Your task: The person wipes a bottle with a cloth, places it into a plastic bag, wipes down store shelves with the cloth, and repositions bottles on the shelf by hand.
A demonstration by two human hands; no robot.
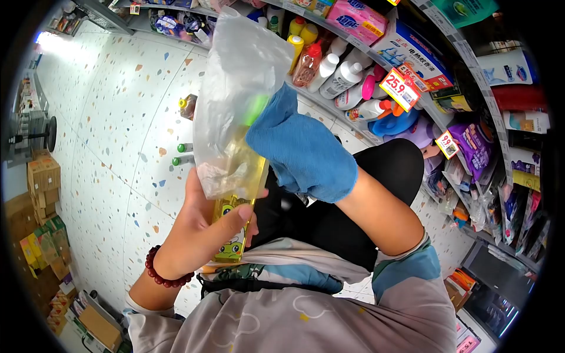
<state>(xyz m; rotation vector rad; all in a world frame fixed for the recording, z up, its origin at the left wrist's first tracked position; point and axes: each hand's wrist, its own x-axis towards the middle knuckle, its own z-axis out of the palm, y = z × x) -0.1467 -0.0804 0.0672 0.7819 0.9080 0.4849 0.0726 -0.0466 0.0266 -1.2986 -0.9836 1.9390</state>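
My left hand (206, 229) is closed around the lower part of a yellow bottle (231, 247) with a green cartoon frog on its front. A clear, wrinkled plastic bag (238, 53) covers the bottle's upper part, and a bright green top shows through it. My right hand (306, 156), wrapped in a blue cloth glove or mitt, grips the bag at the right side of the bottle's upper end. The blue fabric hides those fingers.
Shelves of bottles (341, 79), boxes and price tags (403, 88) curve along the right. On the speckled floor (118, 88) stand a small bottle with a yellow cap (188, 106) and two green-capped bottles (183, 159). Cardboard boxes (44, 179) are stacked at left.
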